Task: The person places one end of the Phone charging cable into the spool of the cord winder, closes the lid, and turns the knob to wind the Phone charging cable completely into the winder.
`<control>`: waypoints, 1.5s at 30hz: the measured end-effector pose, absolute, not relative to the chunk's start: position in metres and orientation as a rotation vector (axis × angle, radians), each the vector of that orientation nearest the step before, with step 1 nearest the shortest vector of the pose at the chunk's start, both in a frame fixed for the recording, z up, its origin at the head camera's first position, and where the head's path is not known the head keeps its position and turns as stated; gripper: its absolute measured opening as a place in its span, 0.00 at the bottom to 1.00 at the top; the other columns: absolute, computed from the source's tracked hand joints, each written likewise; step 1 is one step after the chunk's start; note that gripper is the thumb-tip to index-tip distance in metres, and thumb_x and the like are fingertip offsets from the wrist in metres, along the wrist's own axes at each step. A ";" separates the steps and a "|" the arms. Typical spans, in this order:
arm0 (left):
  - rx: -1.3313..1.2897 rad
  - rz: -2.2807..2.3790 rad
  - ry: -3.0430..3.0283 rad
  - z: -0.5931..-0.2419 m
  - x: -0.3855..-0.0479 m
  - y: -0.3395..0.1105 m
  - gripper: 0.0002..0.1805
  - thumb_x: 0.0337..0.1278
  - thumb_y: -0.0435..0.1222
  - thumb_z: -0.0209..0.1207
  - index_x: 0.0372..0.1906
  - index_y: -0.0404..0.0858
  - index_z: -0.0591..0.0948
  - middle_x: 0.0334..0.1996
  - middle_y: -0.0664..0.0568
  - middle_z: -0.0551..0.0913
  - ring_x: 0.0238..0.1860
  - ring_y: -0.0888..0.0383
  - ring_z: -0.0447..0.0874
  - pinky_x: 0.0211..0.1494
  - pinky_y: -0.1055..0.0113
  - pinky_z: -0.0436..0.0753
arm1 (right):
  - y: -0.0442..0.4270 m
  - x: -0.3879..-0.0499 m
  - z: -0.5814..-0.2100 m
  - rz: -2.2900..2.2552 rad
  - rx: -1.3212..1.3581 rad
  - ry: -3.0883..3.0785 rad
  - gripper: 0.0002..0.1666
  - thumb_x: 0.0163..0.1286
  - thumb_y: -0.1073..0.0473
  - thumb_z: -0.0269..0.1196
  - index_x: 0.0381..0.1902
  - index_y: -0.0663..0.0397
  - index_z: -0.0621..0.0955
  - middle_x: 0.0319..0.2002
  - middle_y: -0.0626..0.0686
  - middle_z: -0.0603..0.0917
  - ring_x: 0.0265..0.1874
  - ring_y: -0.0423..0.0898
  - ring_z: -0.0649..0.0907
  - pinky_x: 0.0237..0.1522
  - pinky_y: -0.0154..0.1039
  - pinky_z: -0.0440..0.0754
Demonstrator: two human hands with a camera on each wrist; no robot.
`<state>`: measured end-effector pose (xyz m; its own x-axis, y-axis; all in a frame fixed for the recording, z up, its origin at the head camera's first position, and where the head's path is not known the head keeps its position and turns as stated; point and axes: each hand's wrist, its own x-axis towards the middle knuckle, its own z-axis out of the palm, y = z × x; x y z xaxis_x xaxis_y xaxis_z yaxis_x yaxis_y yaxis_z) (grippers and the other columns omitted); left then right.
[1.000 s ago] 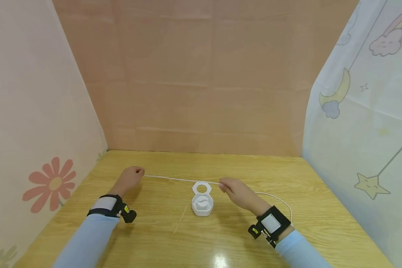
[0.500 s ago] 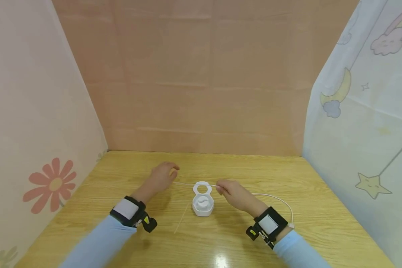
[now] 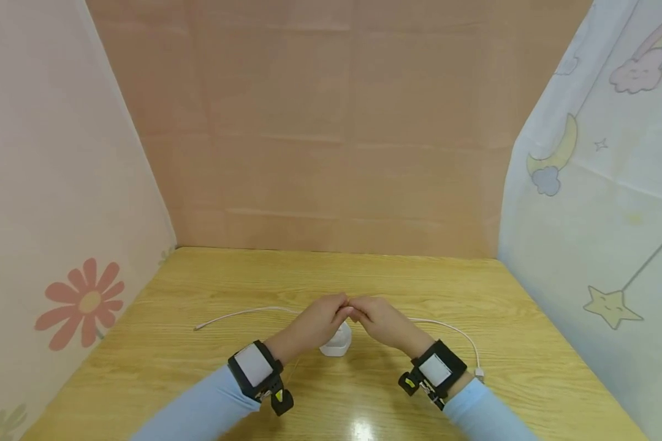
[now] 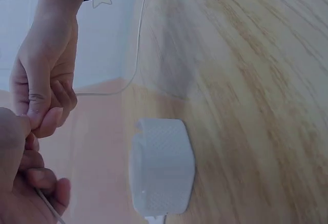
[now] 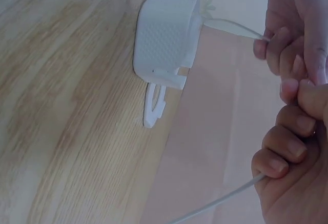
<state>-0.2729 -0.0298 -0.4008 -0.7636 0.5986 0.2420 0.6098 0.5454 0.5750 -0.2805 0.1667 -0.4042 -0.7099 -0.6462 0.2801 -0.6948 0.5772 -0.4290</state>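
A thin white cable (image 3: 243, 313) with a connector at each end runs through both hands. My left hand (image 3: 317, 321) and my right hand (image 3: 383, 320) meet fingertip to fingertip in the middle, each pinching the cable with thumb and curled fingers. Just below them stands a small white hexagonal case (image 3: 336, 348), partly covered by the left hand in the head view. Its textured side (image 5: 166, 34) shows in the right wrist view, with the ring-shaped lid (image 5: 152, 106) folded open. The stretch of cable between the fingertips is hidden.
One cable end (image 3: 197, 327) lies out to the left; the other, with a larger connector (image 3: 479, 371), lies beside my right wrist. A thin pale strip (image 3: 293, 369) is on the wooden table (image 3: 419, 282). Patterned cloths hang left and right, and a plain tan one behind.
My left hand has let go of the cable's left end, moved right and taken hold of the cable beside my right hand. That end now trails leftward. The right hand has barely moved.
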 end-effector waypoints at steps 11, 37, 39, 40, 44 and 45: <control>-1.051 -0.957 -2.744 -0.402 -0.270 -0.040 0.11 0.72 0.40 0.50 0.36 0.39 0.79 0.26 0.56 0.76 0.25 0.66 0.66 0.28 0.74 0.67 | 0.177 -0.292 -0.412 0.833 1.234 -2.831 0.18 0.78 0.51 0.44 0.35 0.54 0.75 0.28 0.54 0.76 0.26 0.39 0.72 0.33 0.34 0.70; -0.843 -0.903 -2.869 -0.414 -0.284 -0.065 0.14 0.70 0.40 0.54 0.25 0.45 0.73 0.19 0.59 0.65 0.21 0.65 0.64 0.23 0.73 0.64 | 0.221 -0.295 -0.410 0.567 0.775 -3.015 0.16 0.79 0.60 0.45 0.27 0.54 0.69 0.20 0.45 0.59 0.18 0.38 0.59 0.24 0.32 0.58; -0.836 -0.849 -2.858 -0.414 -0.285 -0.064 0.11 0.69 0.40 0.55 0.27 0.43 0.75 0.20 0.57 0.69 0.22 0.64 0.66 0.24 0.72 0.66 | 0.214 -0.291 -0.403 0.538 0.778 -2.993 0.16 0.79 0.59 0.46 0.27 0.54 0.69 0.20 0.44 0.59 0.17 0.38 0.59 0.24 0.33 0.58; -0.828 -0.810 -2.852 -0.413 -0.285 -0.063 0.09 0.68 0.39 0.55 0.31 0.42 0.77 0.23 0.56 0.71 0.24 0.63 0.69 0.26 0.71 0.69 | 0.210 -0.289 -0.400 0.523 0.785 -2.979 0.16 0.78 0.59 0.47 0.28 0.54 0.70 0.20 0.44 0.60 0.17 0.38 0.60 0.23 0.32 0.59; -0.815 -0.714 -2.831 -0.409 -0.282 -0.056 0.18 0.67 0.40 0.57 0.55 0.34 0.75 0.46 0.45 0.79 0.43 0.53 0.81 0.44 0.62 0.81 | 0.195 -0.280 -0.391 0.498 0.845 -2.909 0.14 0.77 0.59 0.50 0.27 0.52 0.71 0.19 0.42 0.62 0.17 0.36 0.62 0.23 0.32 0.62; -0.823 -0.716 -2.835 -0.407 -0.281 -0.053 0.22 0.67 0.40 0.56 0.60 0.33 0.72 0.52 0.43 0.78 0.49 0.50 0.80 0.50 0.59 0.80 | 0.192 -0.278 -0.390 0.504 0.871 -2.886 0.14 0.77 0.59 0.51 0.27 0.52 0.71 0.19 0.42 0.63 0.16 0.36 0.62 0.23 0.32 0.63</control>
<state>-0.2808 -0.0526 -0.4069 -0.8483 0.4797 0.2242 0.5287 0.7430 0.4105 -0.2780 0.1915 -0.3896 -0.8344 -0.5229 0.1744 -0.5511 0.7837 -0.2865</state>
